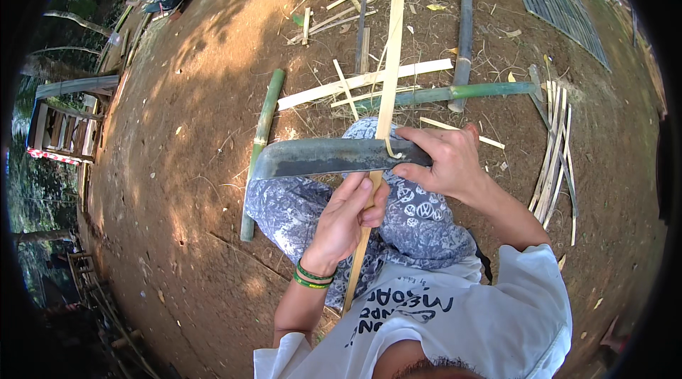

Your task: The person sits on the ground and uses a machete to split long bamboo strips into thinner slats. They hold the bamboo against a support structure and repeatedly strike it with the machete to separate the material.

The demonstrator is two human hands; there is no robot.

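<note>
A bamboo strip (389,45), pale and long, runs from the person's lap straight up over the dirt ground (192,95), crossing a broad dark machete blade (334,157) held level across it. The right hand (444,162) grips the blade's handle end, fingers wrapped tight around it, with a thin curl of bamboo lifting at the edge where blade meets strip. The left hand (348,219), wearing green wristbands (311,276), clamps the strip just below the blade, fingers closed around it. The strip's lower end passes over patterned blue-grey trousers (419,223) towards a white shirt (455,315). On the ground beyond lie a green bamboo pole (259,144) to the left, another green pole (455,93) lying crosswise, split pale slats (362,80) and a bundle of thin strips (554,152) at the right.
</note>
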